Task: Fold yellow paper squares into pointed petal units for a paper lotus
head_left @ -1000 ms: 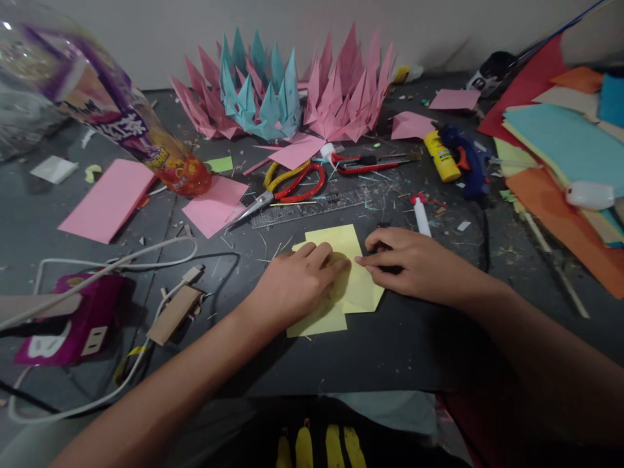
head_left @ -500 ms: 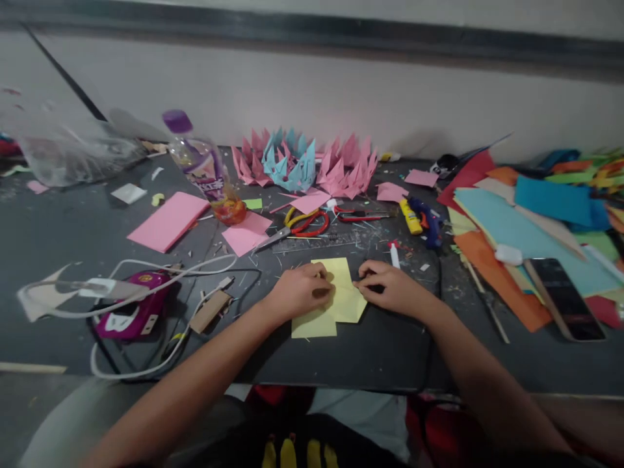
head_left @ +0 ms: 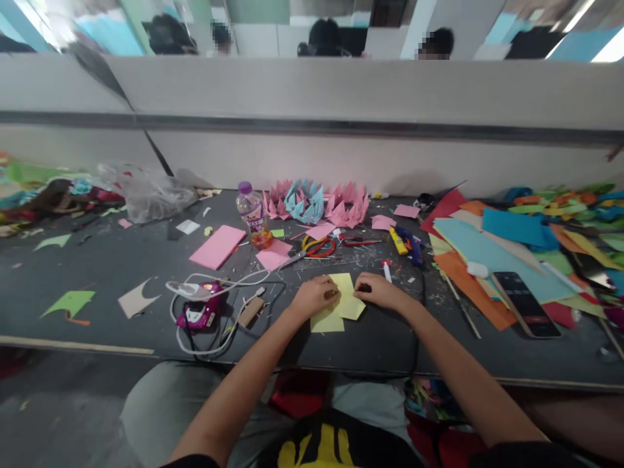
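Note:
Yellow paper [head_left: 351, 307] lies on the dark table in front of me, its upper piece partly folded over, with another yellow sheet [head_left: 325, 321] beneath at the lower left. My left hand [head_left: 316, 295] is closed at the paper's left side, fingers curled and pressed on it. At the right edge, my right hand [head_left: 377, 290] pinches the yellow paper between thumb and finger. Both wrists are low over the table. Beyond the hands lie red-and-yellow scissors [head_left: 318, 247] and a white glue tube with a red tip [head_left: 387, 272].
Pink and blue folded-paper rings [head_left: 305, 203] stand near the wall, beside a purple-capped bottle [head_left: 252, 214]. A magenta device [head_left: 210, 305] with white cable sits left. Right are a glue gun [head_left: 413, 246], coloured sheets [head_left: 468, 240] and a phone [head_left: 525, 304].
The view has tilted up and drawn back, bringing more table and people beyond the partition into sight. Both hands remain at the yellow paper, in nearly the same pose.

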Available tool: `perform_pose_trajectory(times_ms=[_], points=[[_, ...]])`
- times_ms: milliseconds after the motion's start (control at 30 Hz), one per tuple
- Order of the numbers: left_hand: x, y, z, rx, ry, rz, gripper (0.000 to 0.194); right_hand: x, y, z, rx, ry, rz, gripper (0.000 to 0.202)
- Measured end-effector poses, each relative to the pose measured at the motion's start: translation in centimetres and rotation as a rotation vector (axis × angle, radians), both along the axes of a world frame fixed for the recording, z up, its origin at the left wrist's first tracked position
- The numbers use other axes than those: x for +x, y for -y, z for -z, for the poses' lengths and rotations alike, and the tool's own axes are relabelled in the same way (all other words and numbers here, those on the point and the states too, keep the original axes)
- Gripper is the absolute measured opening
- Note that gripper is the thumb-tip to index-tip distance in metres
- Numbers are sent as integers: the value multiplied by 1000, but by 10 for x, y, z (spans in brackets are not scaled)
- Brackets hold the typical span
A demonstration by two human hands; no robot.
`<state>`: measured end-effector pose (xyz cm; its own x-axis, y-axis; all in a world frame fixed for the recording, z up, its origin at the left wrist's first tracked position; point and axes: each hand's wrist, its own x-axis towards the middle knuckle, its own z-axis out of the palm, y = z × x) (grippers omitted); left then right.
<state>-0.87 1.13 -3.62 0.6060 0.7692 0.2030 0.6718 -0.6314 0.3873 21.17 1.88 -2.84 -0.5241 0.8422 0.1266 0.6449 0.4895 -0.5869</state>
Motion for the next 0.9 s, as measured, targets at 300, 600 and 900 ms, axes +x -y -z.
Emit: perform_pose_trajectory(times_ms=[300,600,900], points=[[-3,4,3,156,98,-129,25,11,104,-13,377,-265,425,16],[-1,3,11,185,117,-119,23,-32,226,54,408,-338,433,14],[2,7,11,224,38,-199,23,-66,232,76,252,-367,362,22]])
